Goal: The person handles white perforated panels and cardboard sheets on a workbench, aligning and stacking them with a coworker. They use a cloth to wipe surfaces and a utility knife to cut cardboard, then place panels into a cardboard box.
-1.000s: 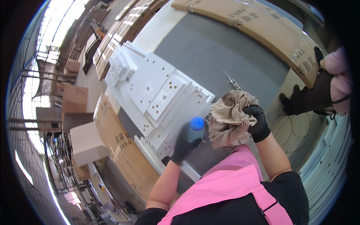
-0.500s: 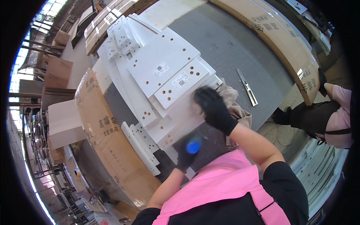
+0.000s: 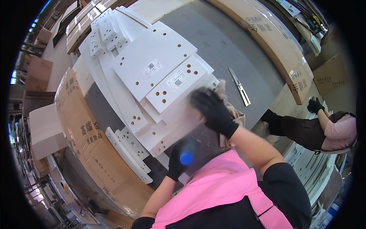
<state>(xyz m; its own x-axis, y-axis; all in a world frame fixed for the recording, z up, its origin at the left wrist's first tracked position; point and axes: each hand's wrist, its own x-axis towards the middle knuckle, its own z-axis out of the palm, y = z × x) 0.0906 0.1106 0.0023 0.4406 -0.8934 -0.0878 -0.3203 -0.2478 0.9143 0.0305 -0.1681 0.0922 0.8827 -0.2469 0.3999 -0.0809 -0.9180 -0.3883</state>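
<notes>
My left hand (image 3: 174, 162), in a black glove, is closed round a blurred bottle with a round blue cap (image 3: 186, 158), near the front edge of the white panels. My right hand (image 3: 207, 105), also black-gloved, is smeared by motion over the near right end of the stack, so its fingers do not read clearly. Beside and under it lies a crumpled beige cloth (image 3: 234, 116); whether the hand grips any of it is hidden. The top white panel (image 3: 152, 51) has drilled holes and a label. A smaller labelled white panel (image 3: 179, 86) lies on its near side.
A utility knife (image 3: 240, 87) lies on the grey tabletop (image 3: 213, 42). Long cardboard cartons flank it, one at left (image 3: 89, 141), another at right (image 3: 267, 38). Narrow white pieces (image 3: 127, 154) sit by the left carton. At right stands another person (image 3: 305, 128) wearing black gloves.
The whole view has shifted, with the table sliding left. My right hand stays by the cloth in a blur, and my left still holds the bottle. The other person's gloved hand has come away from the carton.
</notes>
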